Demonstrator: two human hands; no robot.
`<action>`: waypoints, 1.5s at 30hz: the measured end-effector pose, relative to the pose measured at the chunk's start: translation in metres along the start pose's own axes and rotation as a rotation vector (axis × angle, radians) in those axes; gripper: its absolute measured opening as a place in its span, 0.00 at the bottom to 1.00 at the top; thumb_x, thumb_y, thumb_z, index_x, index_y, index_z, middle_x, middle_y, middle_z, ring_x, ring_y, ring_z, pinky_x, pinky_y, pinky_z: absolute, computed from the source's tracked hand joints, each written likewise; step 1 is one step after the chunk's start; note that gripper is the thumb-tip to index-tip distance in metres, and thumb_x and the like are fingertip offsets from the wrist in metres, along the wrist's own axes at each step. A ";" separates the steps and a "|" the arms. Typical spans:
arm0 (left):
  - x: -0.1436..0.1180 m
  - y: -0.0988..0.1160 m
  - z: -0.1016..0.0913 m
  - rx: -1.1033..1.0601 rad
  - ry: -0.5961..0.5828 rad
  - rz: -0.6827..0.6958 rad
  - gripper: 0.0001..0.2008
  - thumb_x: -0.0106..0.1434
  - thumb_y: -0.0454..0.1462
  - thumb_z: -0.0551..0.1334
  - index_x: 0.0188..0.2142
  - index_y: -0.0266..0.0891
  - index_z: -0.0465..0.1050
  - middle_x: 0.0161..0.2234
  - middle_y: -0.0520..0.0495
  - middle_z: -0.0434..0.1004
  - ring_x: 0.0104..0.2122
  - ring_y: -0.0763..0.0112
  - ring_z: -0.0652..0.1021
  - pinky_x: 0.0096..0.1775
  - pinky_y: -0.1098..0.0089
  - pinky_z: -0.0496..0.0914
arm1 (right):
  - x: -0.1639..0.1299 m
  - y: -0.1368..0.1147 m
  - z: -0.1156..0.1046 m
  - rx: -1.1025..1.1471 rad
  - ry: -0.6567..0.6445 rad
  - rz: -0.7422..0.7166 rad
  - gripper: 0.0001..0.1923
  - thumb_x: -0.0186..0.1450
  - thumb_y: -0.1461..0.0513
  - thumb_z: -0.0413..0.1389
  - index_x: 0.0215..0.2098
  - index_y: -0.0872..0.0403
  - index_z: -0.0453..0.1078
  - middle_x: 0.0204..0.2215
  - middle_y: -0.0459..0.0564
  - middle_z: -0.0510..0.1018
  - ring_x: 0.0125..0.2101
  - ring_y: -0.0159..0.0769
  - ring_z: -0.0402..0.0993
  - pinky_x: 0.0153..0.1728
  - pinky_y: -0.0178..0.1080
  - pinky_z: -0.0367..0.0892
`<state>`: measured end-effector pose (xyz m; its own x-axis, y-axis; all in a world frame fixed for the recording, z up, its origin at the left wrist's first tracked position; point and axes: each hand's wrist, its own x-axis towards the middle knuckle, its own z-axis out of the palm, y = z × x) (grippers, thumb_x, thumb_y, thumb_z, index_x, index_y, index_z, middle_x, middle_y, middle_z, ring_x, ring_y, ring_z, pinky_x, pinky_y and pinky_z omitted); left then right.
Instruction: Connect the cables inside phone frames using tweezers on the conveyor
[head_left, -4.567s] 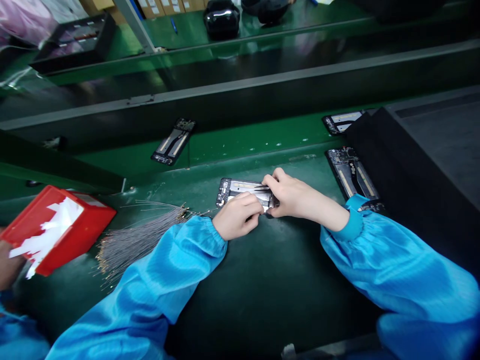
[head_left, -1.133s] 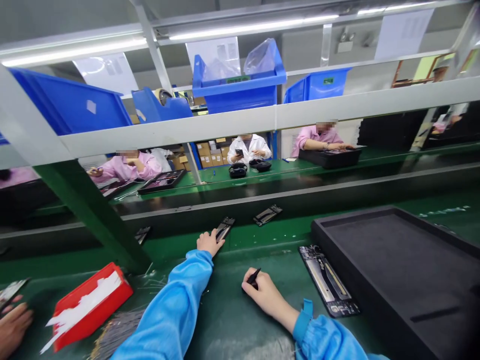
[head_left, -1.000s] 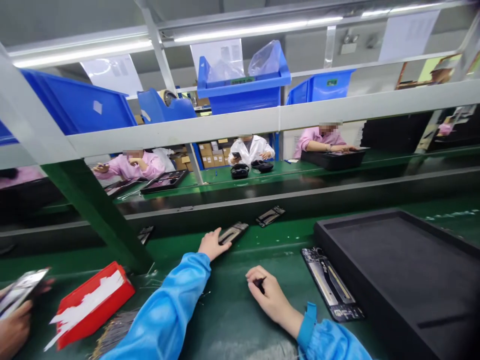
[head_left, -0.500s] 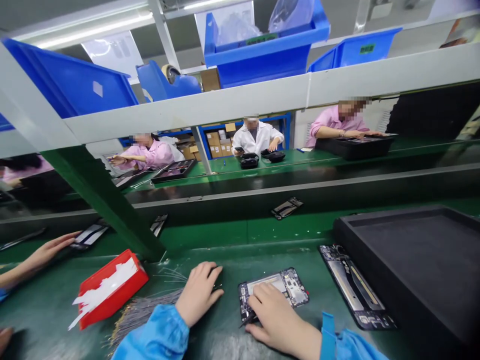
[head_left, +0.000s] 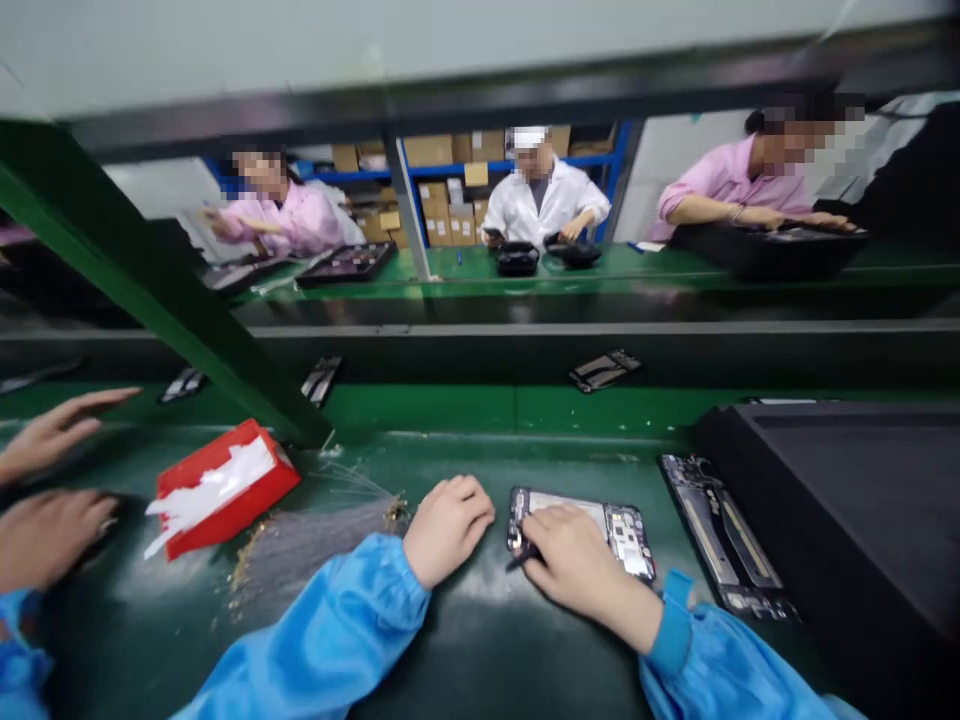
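Note:
In the head view, an opened phone body (head_left: 628,535) with bare circuitry lies flat on the green bench. My right hand (head_left: 574,560) rests over its left and near part, with the fingers closed round a slim black tool (head_left: 523,557) whose dark end pokes out below the fingers. Just left of the phone body is my left hand (head_left: 450,528), fingers bent and drawn together; anything in them is too small to make out. A bundle of thin grey cables (head_left: 307,550) lies behind the left wrist and sleeve.
A red box of white paper strips (head_left: 225,485) stands left, near a co-worker's hands (head_left: 56,520). Another opened phone body (head_left: 724,540) lies beside a big black tray (head_left: 847,470) at right. A green post (head_left: 187,300) rises at left. More phone bodies (head_left: 606,370) lie beyond the bench.
My left hand has left the cable bundle toward the phone body, its fingers closing. The view has tilted down. At left, the co-worker's hand has come off a phone body.

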<state>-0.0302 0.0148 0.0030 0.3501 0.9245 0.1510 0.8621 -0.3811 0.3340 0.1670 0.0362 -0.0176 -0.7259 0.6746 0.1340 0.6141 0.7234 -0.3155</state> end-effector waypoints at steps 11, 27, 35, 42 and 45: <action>0.000 0.008 0.022 -0.319 0.086 0.011 0.08 0.62 0.31 0.52 0.38 0.39 0.68 0.37 0.48 0.67 0.37 0.74 0.71 0.41 0.74 0.67 | 0.012 0.002 -0.021 0.738 0.219 0.107 0.08 0.65 0.61 0.45 0.32 0.52 0.64 0.32 0.47 0.67 0.35 0.33 0.65 0.39 0.38 0.60; 0.000 0.013 0.022 -0.017 0.093 0.054 0.13 0.65 0.37 0.48 0.32 0.37 0.69 0.29 0.50 0.65 0.27 0.76 0.69 0.31 0.75 0.67 | 0.006 0.003 -0.014 0.776 0.204 0.294 0.04 0.60 0.63 0.52 0.34 0.52 0.68 0.33 0.48 0.73 0.36 0.36 0.70 0.36 0.39 0.66; -0.001 0.013 0.023 0.061 0.105 0.069 0.14 0.65 0.38 0.48 0.31 0.37 0.70 0.27 0.50 0.65 0.25 0.74 0.69 0.28 0.74 0.66 | 0.006 0.004 -0.013 0.740 0.219 0.284 0.04 0.60 0.62 0.52 0.33 0.51 0.69 0.32 0.47 0.74 0.35 0.36 0.71 0.36 0.40 0.66; 0.000 0.014 0.021 0.063 0.120 0.085 0.16 0.66 0.38 0.47 0.31 0.37 0.70 0.26 0.50 0.65 0.25 0.75 0.69 0.28 0.75 0.66 | 0.007 0.005 -0.012 0.732 0.212 0.287 0.04 0.60 0.63 0.53 0.33 0.52 0.68 0.32 0.47 0.74 0.35 0.35 0.71 0.37 0.39 0.65; 0.000 0.015 0.020 0.070 0.126 0.090 0.16 0.66 0.38 0.47 0.30 0.37 0.70 0.26 0.50 0.65 0.24 0.75 0.68 0.27 0.75 0.65 | 0.007 0.004 -0.012 0.729 0.213 0.291 0.04 0.60 0.63 0.53 0.33 0.52 0.68 0.32 0.46 0.74 0.34 0.35 0.71 0.36 0.38 0.65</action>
<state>-0.0100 0.0094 -0.0111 0.3820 0.8760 0.2944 0.8544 -0.4562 0.2489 0.1686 0.0459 -0.0065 -0.4488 0.8875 0.1045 0.3598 0.2865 -0.8880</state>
